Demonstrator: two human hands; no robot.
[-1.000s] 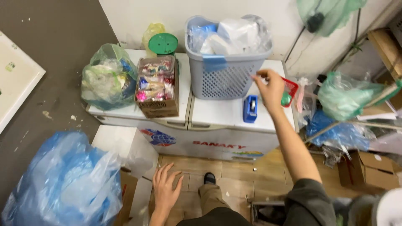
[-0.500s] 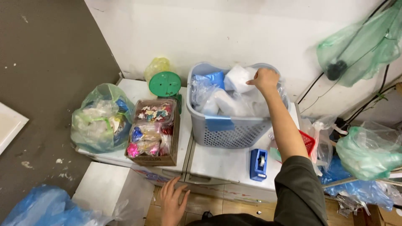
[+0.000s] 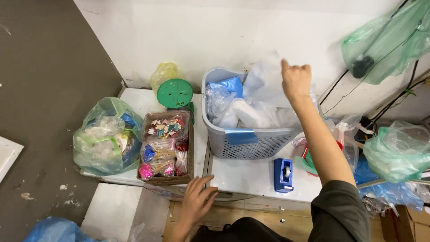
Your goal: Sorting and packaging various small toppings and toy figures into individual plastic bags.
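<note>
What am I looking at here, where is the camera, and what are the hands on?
There is no machine: a person works with two bare hands, filmed by one camera worn on the head, looking down. The right hand is raised over a grey plastic basket stuffed with clear and blue bags, its grip closed on a thin clear plastic bag. The left hand rests at the front edge of the white cabinet top, beside a cardboard box of shiny packets. Also there: a blue tape dispenser, a green round lid and a knotted green bag.
</note>
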